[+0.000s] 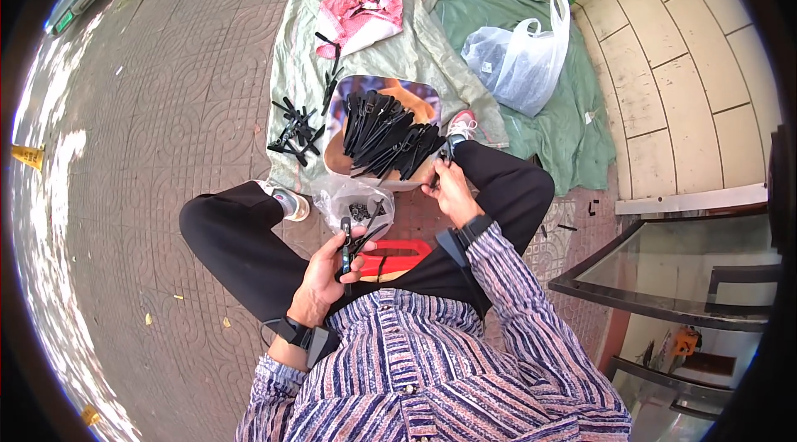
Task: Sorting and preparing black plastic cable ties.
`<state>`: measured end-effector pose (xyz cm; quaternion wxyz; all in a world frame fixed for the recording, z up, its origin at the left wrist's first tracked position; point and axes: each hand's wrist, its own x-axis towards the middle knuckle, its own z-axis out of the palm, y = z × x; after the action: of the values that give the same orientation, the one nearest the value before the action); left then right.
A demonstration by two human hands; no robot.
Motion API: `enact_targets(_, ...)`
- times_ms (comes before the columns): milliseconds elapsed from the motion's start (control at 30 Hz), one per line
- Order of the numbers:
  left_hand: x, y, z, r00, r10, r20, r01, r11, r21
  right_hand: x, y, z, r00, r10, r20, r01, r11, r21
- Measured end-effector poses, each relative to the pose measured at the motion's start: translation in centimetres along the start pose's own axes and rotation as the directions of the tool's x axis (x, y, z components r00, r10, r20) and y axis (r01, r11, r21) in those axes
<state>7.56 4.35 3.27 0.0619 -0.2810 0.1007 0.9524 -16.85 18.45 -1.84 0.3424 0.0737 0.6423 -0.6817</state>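
My left hand (320,276) is in front of my lap, its fingers closed around a few narrow black strips (347,247) that stick up and fan out to the right. My right hand (454,191) is by my right knee, at the near right edge of a printed board (336,151). Its fingers are pinched on a small dark piece whose kind is too small to make out. A thick heap of similar black strips (378,135) covers much of the board. Just beyond my left hand, a clear plastic bag (328,197) holds small black parts (361,211).
More black strips (295,128) lie left of the board on a green cloth (290,52). A pink checked cloth (361,10) and a white plastic bag (531,64) are farther off. A red plastic item (403,249) is between my legs. A tiled wall (664,68) and glass door (664,263) bound the right.
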Motion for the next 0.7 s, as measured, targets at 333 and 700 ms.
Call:
enact_targets(333,0.1,0.3,0.8,1.000,0.024,-0.012,-0.024,1.000,0.009,8.5,3.7,1.4,0.909,-0.411,-0.073,0.307,0.777,-0.549)
enact_targets(700,-0.7,0.7,0.4,0.995,0.079,0.052,-0.078,0.997,-0.019,-2.4,-2.6,4.9,0.851,-0.271,0.449,0.501,0.676,-0.540)
